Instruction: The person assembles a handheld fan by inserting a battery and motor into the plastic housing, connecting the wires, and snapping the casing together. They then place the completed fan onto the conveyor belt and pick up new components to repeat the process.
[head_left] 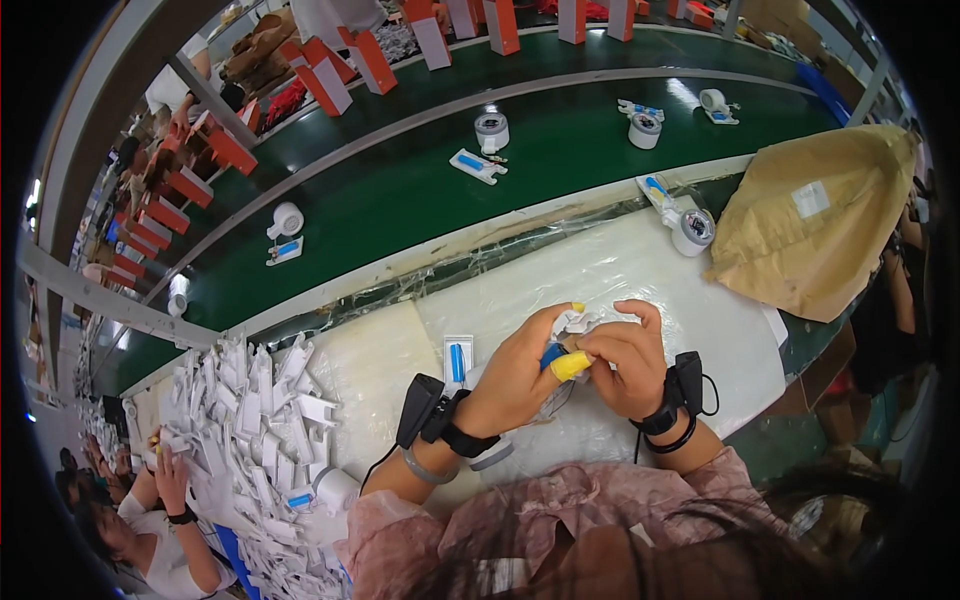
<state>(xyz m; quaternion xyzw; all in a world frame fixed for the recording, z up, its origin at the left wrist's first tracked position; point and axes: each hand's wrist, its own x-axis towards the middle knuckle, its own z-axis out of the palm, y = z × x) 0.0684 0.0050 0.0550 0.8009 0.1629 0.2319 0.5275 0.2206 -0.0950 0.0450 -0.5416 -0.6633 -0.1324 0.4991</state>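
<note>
My left hand (515, 375), with yellow covers on two fingertips, is closed around a small white plastic part (573, 321) with a blue battery (551, 354) at it. Against this part the fingers of my right hand (630, 368) are pinched; what lies between their tips is too small to make out. Left of my left hand, a white plastic tray (456, 345) with a blue battery lies on the plastic-covered table (390, 365). Partly hidden under my left wrist is a round white piece (492, 455).
A heap of white plastic parts (265, 420) covers the table's left side. Beyond it runs a green conveyor (380, 215) with several round white units. One unit (692, 232) sits at the table's far edge, beside brown paper (800, 225). Another person (170, 545) works at lower left.
</note>
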